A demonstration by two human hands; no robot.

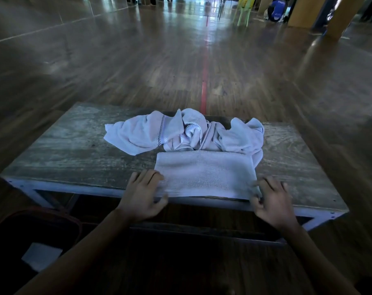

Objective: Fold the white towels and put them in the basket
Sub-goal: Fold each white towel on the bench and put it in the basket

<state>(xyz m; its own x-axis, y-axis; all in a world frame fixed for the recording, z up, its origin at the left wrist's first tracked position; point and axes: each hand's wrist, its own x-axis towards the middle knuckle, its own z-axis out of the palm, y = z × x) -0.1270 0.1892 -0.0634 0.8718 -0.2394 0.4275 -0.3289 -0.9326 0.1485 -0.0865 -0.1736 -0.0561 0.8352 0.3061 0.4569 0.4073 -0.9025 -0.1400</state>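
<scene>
Between both hands lay the folded towel (204, 173); left hand (142, 194) and right hand (272, 203) each pinched a near corner.

The folded towel (204, 175) is plain white; the crumpled towels (142, 135) above it are white with a dark-dotted band. The table (63, 150) is streaked grey, the floor (138, 60) brown with a red line (204, 81), the basket (59, 213) at lower left dark, reddish-rimmed.

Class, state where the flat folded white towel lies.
Head view: the folded white towel lies at the grey wooden table's near edge, between the left hand and right hand, crumpled white towels behind it.
</scene>
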